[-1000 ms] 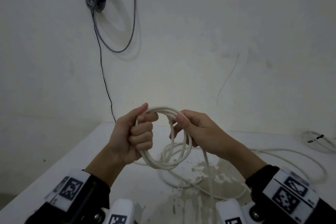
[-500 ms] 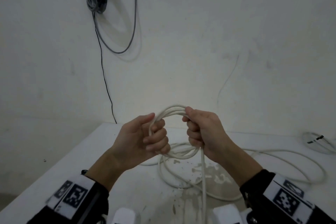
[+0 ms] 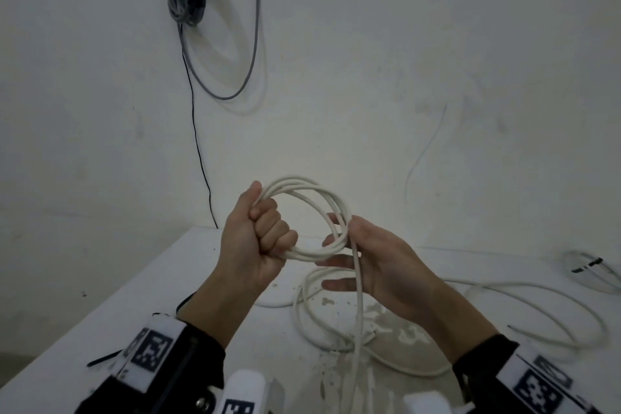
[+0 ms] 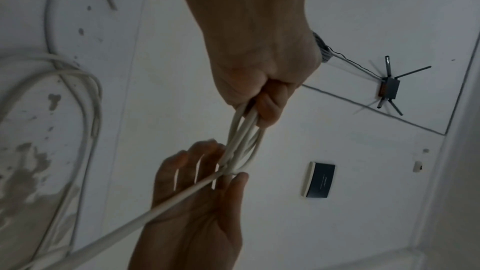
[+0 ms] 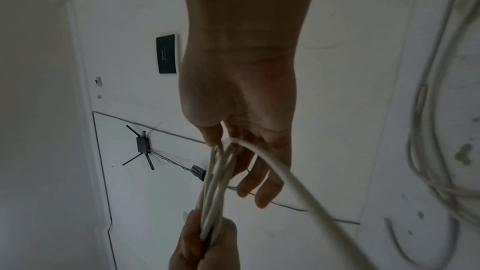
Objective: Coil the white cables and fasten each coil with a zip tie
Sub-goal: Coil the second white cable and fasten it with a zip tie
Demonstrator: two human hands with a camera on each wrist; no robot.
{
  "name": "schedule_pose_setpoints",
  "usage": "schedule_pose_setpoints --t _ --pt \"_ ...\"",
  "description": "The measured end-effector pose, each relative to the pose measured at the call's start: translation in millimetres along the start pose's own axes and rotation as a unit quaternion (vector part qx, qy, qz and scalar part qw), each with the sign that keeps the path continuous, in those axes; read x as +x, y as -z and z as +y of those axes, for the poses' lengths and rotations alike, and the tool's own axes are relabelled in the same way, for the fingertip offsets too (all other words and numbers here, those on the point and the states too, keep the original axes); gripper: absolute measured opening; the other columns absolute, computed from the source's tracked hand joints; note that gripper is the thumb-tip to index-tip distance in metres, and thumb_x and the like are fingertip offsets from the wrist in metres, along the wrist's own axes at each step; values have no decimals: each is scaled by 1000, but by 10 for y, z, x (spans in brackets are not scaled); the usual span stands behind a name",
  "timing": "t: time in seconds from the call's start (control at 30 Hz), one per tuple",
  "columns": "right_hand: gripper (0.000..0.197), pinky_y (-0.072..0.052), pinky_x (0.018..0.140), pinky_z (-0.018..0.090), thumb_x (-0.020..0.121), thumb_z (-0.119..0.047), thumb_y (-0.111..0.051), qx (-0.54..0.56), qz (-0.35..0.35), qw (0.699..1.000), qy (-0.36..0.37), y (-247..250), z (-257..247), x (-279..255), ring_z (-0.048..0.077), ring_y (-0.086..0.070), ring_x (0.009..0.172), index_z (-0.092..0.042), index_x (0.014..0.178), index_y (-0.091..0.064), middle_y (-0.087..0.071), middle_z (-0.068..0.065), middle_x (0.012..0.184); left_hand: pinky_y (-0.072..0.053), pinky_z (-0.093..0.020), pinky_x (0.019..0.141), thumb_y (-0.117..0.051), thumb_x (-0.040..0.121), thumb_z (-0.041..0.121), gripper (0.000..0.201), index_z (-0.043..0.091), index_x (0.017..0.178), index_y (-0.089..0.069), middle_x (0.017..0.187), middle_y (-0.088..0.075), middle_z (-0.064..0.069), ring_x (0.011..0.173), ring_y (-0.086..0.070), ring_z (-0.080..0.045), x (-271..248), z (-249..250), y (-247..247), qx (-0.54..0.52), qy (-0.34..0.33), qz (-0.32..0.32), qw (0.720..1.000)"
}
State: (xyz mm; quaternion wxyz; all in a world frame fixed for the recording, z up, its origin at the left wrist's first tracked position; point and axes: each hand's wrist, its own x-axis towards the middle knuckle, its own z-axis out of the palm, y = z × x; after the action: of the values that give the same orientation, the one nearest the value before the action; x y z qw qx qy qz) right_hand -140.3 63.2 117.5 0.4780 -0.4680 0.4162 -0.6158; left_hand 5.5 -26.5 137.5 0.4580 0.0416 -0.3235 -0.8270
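My left hand (image 3: 258,239) grips the white cable (image 3: 312,208) coil above the tabletop (image 3: 188,282); my right hand (image 3: 376,262), fingers (image 3: 336,285) spread, guides the loose strand (keep loops even, tension light).

white cable (image 3: 304,212) | partly coiled, held up | rest loose on table (image 3: 161,286)

Left hand (image 3: 258,239) fisted in a grip; right hand (image 3: 376,259) fingers spread.
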Motion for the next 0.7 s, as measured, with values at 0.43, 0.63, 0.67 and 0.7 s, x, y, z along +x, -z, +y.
schedule_pose_setpoints --t 0.43,0.63,0.67,0.7 --pt "44 -54 56 36 90 -1 -55 -267 76 954 116 -11 287 -36 22 -66 61 -37 113 -45 -66 10 90 -21 -16 34 -37 96 41 58 20 42 -33 28 -19 7 39 -3 -13 2 -30 9 23 -53 27 998" --pt "48 -54 84 28 85 18 -49 -181 21 973 144 98 265 -87 21 -69 93 -14 118 -61 -62 15 105 -25 -17 36 -34 96 46 57 20 45 -33 31 -21 7 27 -16 -6 40 -8 32 -5 -61 2 998" --pt "56 -52 86 25 84 19 -51 -227 2 961 158 108 276 -106 20 -67 101 -18 125 -55 -61 14 111 -26 -17 36 -34 96 46 57 20 46 -34 31 -21 7 26 -18 -6 47 4 25 -13 -62 -3 998" --pt "63 -52 88 25 83 18 -51 -267 -14 949 168 126 293 -119 18 -64 106 -23 130 -48 -59 12 115 -26 -17 36 -34 96 46 57 19 46 -34 31 -21 7 26 -20 -5 49 15 15 -22 -60 -8 998"
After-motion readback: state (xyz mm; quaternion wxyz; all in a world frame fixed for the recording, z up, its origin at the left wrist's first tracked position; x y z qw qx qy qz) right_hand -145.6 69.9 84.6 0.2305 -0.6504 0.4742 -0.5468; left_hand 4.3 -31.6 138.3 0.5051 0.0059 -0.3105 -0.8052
